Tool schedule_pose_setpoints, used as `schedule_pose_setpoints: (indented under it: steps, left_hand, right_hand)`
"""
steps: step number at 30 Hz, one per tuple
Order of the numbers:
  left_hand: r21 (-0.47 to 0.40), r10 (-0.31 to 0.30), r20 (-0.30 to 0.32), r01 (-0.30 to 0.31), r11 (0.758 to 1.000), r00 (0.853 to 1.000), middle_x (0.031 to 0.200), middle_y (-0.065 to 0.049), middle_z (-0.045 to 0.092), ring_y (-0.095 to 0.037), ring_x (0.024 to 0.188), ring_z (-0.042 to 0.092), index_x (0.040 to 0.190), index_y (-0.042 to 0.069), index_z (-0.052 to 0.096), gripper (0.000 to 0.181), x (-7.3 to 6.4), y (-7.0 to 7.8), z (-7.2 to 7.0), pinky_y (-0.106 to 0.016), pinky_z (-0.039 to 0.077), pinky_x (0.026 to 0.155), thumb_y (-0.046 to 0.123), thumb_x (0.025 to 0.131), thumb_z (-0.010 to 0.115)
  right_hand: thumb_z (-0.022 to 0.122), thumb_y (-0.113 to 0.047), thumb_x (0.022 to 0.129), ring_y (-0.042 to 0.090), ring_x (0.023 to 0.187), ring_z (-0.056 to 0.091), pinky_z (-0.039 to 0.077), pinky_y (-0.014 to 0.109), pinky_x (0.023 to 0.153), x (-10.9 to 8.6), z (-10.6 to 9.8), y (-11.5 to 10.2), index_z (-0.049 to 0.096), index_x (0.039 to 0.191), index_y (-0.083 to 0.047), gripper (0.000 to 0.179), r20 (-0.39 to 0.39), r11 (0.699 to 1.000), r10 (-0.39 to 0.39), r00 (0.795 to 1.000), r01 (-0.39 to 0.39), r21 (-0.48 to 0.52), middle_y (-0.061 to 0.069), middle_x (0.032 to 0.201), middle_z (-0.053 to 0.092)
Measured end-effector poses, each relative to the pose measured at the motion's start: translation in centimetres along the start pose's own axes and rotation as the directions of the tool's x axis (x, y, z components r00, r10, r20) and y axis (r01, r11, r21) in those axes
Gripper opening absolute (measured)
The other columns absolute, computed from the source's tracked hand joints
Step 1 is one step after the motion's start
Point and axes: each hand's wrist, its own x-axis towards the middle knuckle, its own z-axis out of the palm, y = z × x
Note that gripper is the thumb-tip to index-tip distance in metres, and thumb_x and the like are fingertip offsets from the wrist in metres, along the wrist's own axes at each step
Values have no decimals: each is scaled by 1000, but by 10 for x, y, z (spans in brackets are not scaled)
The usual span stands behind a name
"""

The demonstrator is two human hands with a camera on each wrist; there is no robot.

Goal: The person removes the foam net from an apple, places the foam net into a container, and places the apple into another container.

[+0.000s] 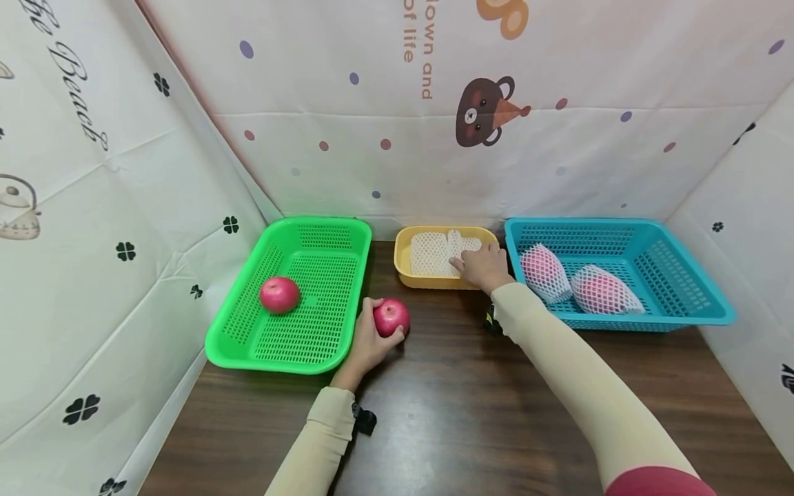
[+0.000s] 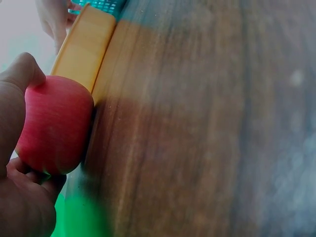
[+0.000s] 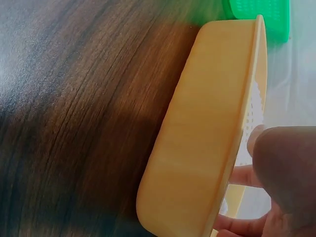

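My left hand (image 1: 370, 342) grips a red apple (image 1: 391, 317) on the dark table, just right of the green basket. In the left wrist view, thumb and fingers lie on opposite sides of this apple (image 2: 57, 126). My right hand (image 1: 486, 267) reaches over the near rim of the small yellow basket (image 1: 434, 282), fingertips at the white foam nets (image 1: 429, 253) inside. One narrow net (image 1: 455, 244) lies by those fingertips; whether they pinch it is hidden. In the right wrist view, the fingers (image 3: 244, 176) dip behind the yellow basket's wall (image 3: 202, 123).
Another red apple (image 1: 280, 295) sits in the green basket (image 1: 214, 348) on the left. Two net-wrapped fruits (image 1: 546, 272) lie in the blue basket (image 1: 695, 289) on the right. Printed white cloth (image 1: 347, 165) hangs behind and at both sides of the wooden table (image 1: 459, 399).
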Motion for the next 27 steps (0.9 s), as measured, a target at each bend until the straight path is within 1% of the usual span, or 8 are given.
schedule_pose_setpoints:
  steps: [5, 8, 12, 14, 17, 20, 23, 27]
  left_hand:
    - [6, 6, 3, -6, 1000, 1000, 120, -26, 62, -38, 108, 63, 123, -3, 45, 59, 0, 1, 0, -53, 55, 90, 15, 76, 78]
    - [11, -2, 11, 2, 1000, 1000, 121, -26, 62, -38, 109, 63, 124, -4, 45, 60, 1, 1, 0, -52, 55, 91, 15, 77, 78]
    - [11, -24, 19, 24, 1000, 1000, 123, -26, 61, -39, 111, 62, 125, -4, 45, 61, 1, 0, 0, -53, 54, 92, 15, 77, 79]
    - [10, -32, 21, 32, 999, 999, 123, -27, 61, -39, 111, 62, 125, -4, 45, 62, 1, -1, 1, -53, 54, 92, 15, 77, 78]
    - [10, -37, 24, 37, 999, 999, 123, -27, 61, -39, 112, 62, 126, -4, 45, 63, 1, -1, 0, -52, 54, 93, 16, 77, 79]
    - [17, -21, 15, 21, 1000, 1000, 122, -27, 61, -39, 110, 63, 125, -3, 45, 61, 1, -1, 0, -53, 55, 92, 16, 77, 78]
    - [16, -11, 7, 11, 1000, 1000, 121, -26, 62, -39, 109, 63, 124, -2, 45, 60, 1, -1, 0, -53, 55, 91, 16, 77, 78]
    - [17, -16, 11, 16, 1000, 1000, 121, -26, 62, -38, 109, 63, 124, -1, 45, 60, 1, -1, 0, -52, 55, 90, 16, 77, 78]
  right_hand:
    - [42, -45, 110, 49, 137, 29, 28, 65, 110, -2, -2, -4, 69, 124, -6, 50, -26, 999, 4, 1000, -5, -32, 33, 144, 41]
    - [42, -45, 110, 46, 130, 36, 31, 64, 108, -3, -1, -4, 71, 114, -5, 49, -38, 999, -4, 999, 2, -32, 30, 136, 48]
    - [42, -46, 109, 42, 110, 52, 40, 61, 101, -2, 0, -2, 67, 91, -4, 52, -61, 1000, -9, 998, 8, -11, 23, 111, 60]
    - [42, -46, 109, 40, 101, 58, 44, 60, 96, -1, 2, 0, 64, 88, -5, 52, -81, 1000, -16, 997, 16, 2, 20, 102, 62]
    - [42, -46, 109, 40, 97, 61, 48, 59, 92, 0, 5, 2, 66, 102, -2, 50, -120, 999, -36, 992, 39, 19, 21, 104, 63]
    - [45, -46, 109, 42, 108, 62, 49, 60, 95, 2, 9, 3, 63, 126, -1, 51, -169, 998, -62, 984, 66, 20, 24, 122, 62]
    - [50, -46, 107, 42, 118, 59, 47, 60, 102, 3, 10, 2, 60, 135, -2, 53, -198, 995, -92, 976, 99, 24, 24, 134, 60]
    - [50, -50, 105, 43, 131, 53, 39, 59, 112, 2, 10, -1, 55, 144, -4, 61, -136, 992, -111, 984, 118, 44, 23, 146, 54]
